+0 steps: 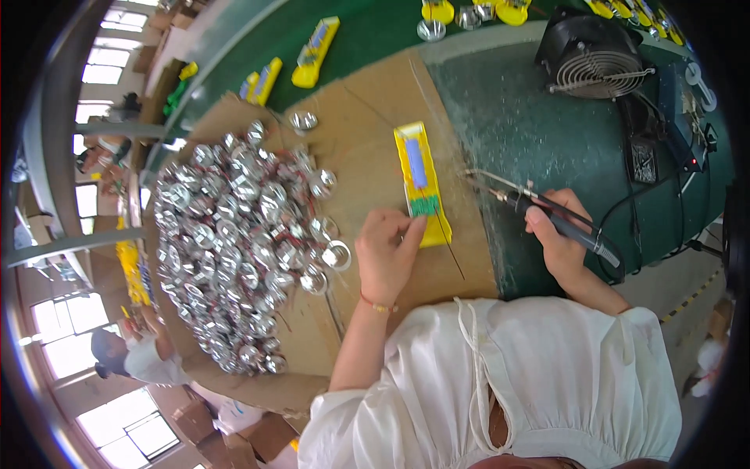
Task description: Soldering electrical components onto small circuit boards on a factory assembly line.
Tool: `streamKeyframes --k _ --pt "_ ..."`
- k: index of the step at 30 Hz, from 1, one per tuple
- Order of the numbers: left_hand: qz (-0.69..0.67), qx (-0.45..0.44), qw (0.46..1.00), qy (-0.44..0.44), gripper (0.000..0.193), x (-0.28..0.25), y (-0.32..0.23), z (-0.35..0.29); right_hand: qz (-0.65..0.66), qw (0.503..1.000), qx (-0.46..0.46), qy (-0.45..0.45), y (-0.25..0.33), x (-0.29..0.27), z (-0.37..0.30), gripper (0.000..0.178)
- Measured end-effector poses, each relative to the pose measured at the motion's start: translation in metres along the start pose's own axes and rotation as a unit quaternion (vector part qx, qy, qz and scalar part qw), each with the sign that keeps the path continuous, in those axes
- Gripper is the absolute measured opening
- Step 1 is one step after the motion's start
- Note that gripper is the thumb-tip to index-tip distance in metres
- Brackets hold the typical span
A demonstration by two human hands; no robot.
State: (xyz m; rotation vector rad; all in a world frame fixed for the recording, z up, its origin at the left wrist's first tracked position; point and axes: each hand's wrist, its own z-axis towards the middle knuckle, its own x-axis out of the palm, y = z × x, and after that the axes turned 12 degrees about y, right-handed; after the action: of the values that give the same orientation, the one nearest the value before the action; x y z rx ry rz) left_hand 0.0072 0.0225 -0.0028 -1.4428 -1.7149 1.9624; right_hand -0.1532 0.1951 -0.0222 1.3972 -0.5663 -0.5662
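A long yellow plastic housing [437, 168] lies on the brown cardboard in front of me. It holds a blue cylindrical battery cell [416, 162] and a small green circuit board [424, 205]. At the board's lower edge, my left hand [388, 252] has thumb and index finger pinched together; what is between them is too small to make out. A thin dark wire [453, 252] runs off the housing toward me. My right hand [559, 238] is closed around a black soldering iron [591, 241] with a thin metal tube along it. Its tip points left, apart from the housing.
A large heap of shiny silver reflector cups [226, 227] with red wires covers the cardboard [355, 176] at left. More yellow housings [316, 51] lie at the far side. A black fan [598, 70] stands back right, beside a solder station [683, 117] with cables. Another person [144, 352] is far left.
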Motion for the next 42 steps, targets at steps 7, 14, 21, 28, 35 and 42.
streamKeyframes --k 7,14,21,28,35,42 --pt "0.177 0.014 0.976 0.125 0.017 -0.014 -0.009 0.036 -0.007 0.998 0.047 -0.042 -0.004 -0.014 0.012 0.012" --pt "0.174 0.041 0.983 -0.036 0.028 -0.031 -0.035 0.198 -0.037 0.998 0.012 -0.051 -0.017 -0.01 0.01 0.014" --pt "0.251 0.238 0.929 -0.132 0.036 0.008 -0.02 0.119 -0.025 0.997 0.026 -0.067 -0.015 -0.005 0.013 0.013" --pt "0.045 0.191 0.979 -0.059 0.04 0.031 0.018 0.021 -0.099 0.993 -0.029 -0.055 -0.022 -0.01 0.014 0.014" --pt "-0.509 0.007 0.858 -0.06 0.061 -0.026 0.029 0.047 -0.092 0.992 -0.075 -0.04 -0.03 -0.008 0.016 0.017" --pt "-0.753 0.25 0.594 -0.131 0.061 -0.196 -0.023 0.073 -0.109 0.989 -0.07 -0.067 -0.037 -0.01 0.02 0.018"
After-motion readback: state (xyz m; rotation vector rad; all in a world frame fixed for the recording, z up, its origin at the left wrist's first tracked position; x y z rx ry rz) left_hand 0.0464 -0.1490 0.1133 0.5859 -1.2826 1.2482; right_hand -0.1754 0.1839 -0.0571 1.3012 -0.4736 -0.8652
